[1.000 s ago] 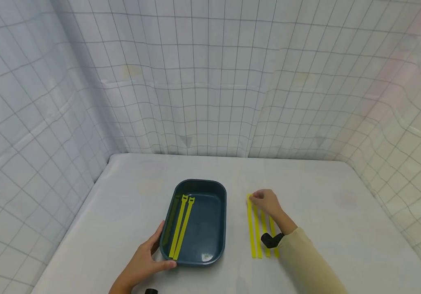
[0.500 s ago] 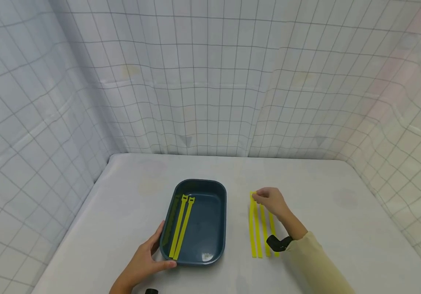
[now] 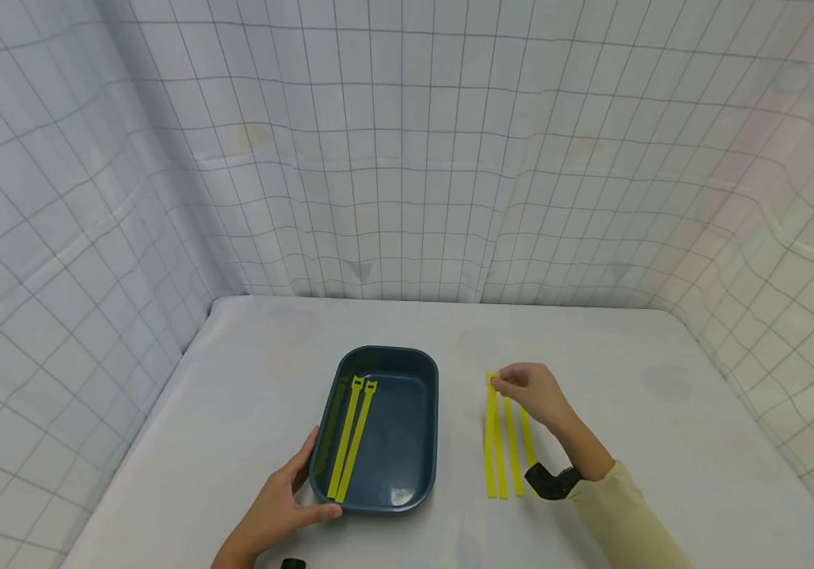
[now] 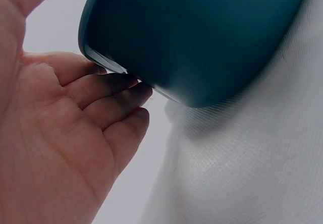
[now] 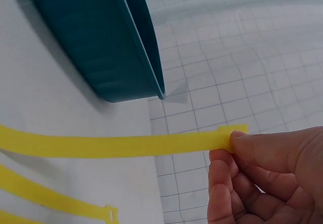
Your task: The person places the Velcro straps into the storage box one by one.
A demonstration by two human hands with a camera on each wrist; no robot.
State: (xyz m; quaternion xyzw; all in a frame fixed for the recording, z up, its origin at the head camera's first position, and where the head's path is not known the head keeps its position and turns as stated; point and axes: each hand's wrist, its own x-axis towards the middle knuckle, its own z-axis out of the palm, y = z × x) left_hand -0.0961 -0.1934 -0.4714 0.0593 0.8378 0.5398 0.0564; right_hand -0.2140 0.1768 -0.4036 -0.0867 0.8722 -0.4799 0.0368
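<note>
My right hand (image 3: 533, 395) pinches the slotted head end of a yellow hook-and-loop cable tie (image 3: 490, 446) between thumb and fingers. In the right wrist view that cable tie (image 5: 111, 147) stretches left from the fingertips, its head partly hidden by the thumb. Three more yellow cable ties (image 3: 514, 454) lie side by side just right of it, partly under the hand and wrist. My left hand (image 3: 275, 506) holds the near left corner of a dark teal tray (image 3: 403, 446), thumb at the front, fingers along the side. Two yellow cable ties (image 3: 348, 438) lie lengthwise inside, toward its left wall.
The white table (image 3: 592, 356) is bounded by white grid-patterned curtains (image 3: 421, 197) at the back and both sides. A black wrist camera (image 3: 552, 482) sits on the right wrist, above the near ends of the ties. The tray wall stands left of the ties.
My right hand has moved slightly right and drawn the head end of the leftmost tie up off the table. The left hand and the tray have stayed put.
</note>
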